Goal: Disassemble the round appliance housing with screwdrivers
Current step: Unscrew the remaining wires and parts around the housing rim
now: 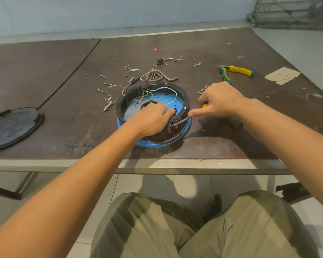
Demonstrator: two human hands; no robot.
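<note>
**Prying at the near rim**

From the head camera I see the round housing [183, 94] at the centre of the frame, sitting on the brown table [63, 71] close to its near edge. It is a black ring over a blue base, with white wires [168, 89] looped inside.

My left hand [151, 118] curls over the near rim, fingers hooked inside. I judge this is to brace the shell against the tool's push.

My right hand [220, 99] wraps the screwdriver [181, 121] by its yellow handle. The fingers are closed round it, and the thumb lies straight toward the shaft to steer. The tip meets a black fitting on the near rim; I cannot tell whether it seats in a screw.

Loose screws [131, 68] and hex keys [157, 75] lie just above the housing. Pliers [237, 71] rest at upper right, and a black lid [13, 127] is parked at far left, out of the way.
</note>
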